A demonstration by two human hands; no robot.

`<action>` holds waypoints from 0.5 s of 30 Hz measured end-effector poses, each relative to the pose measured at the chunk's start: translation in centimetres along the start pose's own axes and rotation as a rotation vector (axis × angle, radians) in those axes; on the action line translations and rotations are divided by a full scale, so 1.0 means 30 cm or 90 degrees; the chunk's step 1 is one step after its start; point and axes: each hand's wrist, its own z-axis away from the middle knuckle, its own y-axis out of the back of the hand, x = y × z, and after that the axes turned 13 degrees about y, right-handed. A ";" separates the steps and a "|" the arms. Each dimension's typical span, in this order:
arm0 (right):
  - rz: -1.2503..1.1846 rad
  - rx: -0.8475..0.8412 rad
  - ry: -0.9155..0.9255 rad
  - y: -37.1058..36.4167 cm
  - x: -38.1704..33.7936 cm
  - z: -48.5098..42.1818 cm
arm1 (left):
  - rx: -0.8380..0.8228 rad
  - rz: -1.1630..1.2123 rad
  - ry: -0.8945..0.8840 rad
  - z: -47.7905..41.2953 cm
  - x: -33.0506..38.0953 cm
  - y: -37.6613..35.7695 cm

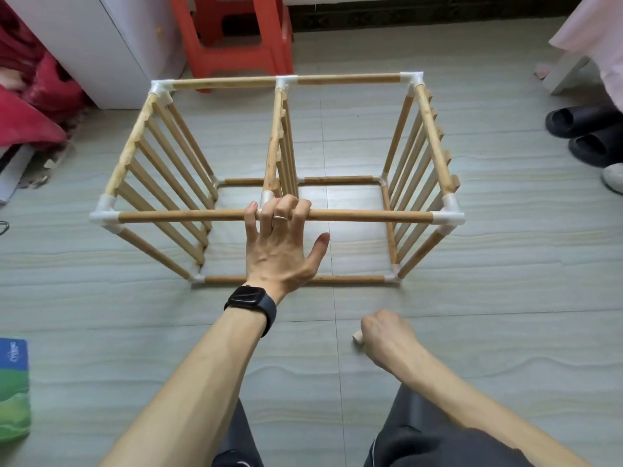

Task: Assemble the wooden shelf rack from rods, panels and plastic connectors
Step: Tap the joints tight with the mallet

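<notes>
Overhand, left hand (280, 251) grips top rod (371, 215).

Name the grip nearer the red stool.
Left. The left grip holds the near top rod, short of the red stool; the right grip, holding a wooden piece, is farther back.

Floor (472, 332): pale grey-green tiles with wavy grain and thin grout lines; a bright glare patch showed mid-floor. A dark skirting strip (421, 15) ran along the far edge. A red plastic stool (232, 45) stood there, with a white cabinet (111, 38) just left of it. Red fleece cloth (30, 96) lay at the left edge beside the cabinet. Black slippers (586, 133) sat at the right edge, below pink fabric (593, 35). A green-and-blue packet (13, 389) lay at the near left edge.
</notes>
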 end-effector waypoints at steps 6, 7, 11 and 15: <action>-0.009 0.015 -0.015 -0.055 -0.002 0.027 | -0.049 -0.023 0.015 -0.005 0.008 0.017; -0.012 0.006 -0.018 -0.051 0.000 0.033 | -0.062 -0.029 0.020 -0.009 0.012 0.028; -0.044 0.034 -0.038 0.025 0.033 0.077 | -0.133 -0.024 0.046 -0.017 0.036 0.078; -0.122 0.190 -0.016 0.191 0.041 0.213 | -0.208 -0.030 0.056 -0.059 0.033 0.136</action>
